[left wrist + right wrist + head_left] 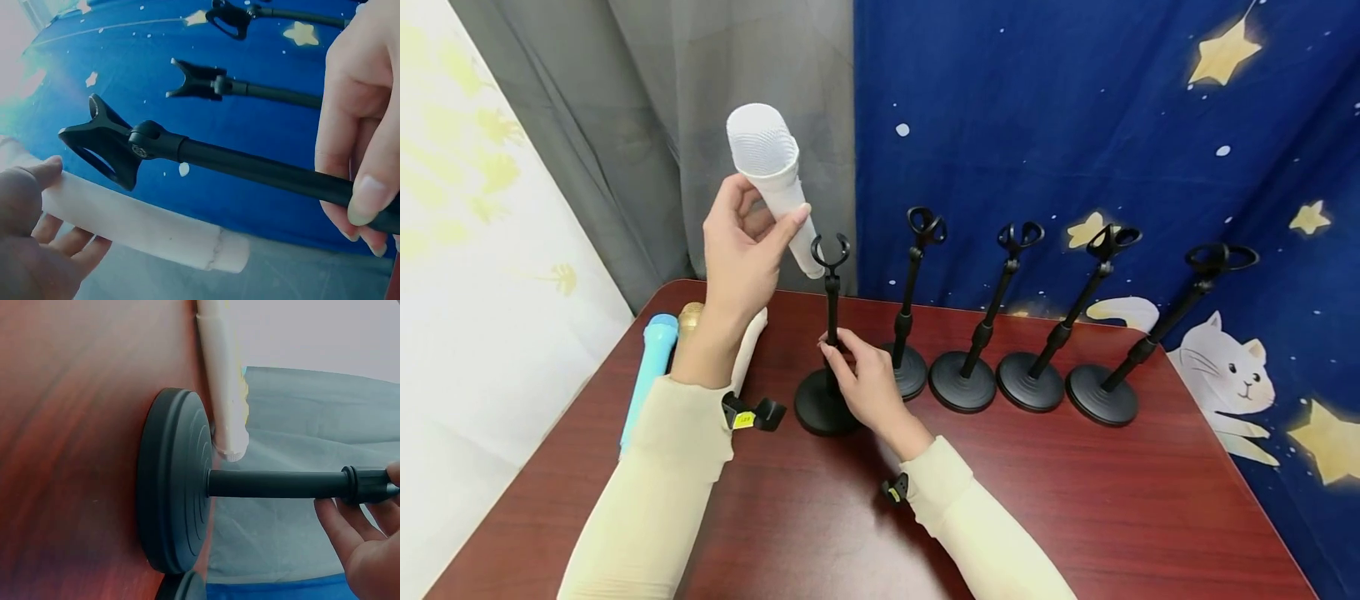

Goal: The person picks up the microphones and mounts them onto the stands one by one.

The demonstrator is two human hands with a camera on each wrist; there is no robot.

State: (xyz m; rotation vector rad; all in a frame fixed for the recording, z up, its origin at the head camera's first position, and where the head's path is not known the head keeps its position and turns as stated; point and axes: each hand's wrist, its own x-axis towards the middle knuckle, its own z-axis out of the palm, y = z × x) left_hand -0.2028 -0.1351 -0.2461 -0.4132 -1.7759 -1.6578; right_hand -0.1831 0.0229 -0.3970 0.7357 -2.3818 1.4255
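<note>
A white microphone point(782, 192) is held by my left hand point(741, 250), its mesh head up and its handle slanting down to the right. In the left wrist view the microphone's handle point(144, 222) lies beside the black clip point(103, 140) of a stand, not inside it. My right hand point(868, 379) pinches the pole of that microphone stand point(831, 308) between thumb and fingers. The stand's round base point(175, 481) rests on the table in the right wrist view.
Several more black microphone stands point(966, 379) stand in a row to the right. At the left lie a blue microphone point(651, 367), a gold one point(690, 317) and a pale one point(748, 350). Curtains point(1037, 108) hang just behind the dark red table point(820, 533).
</note>
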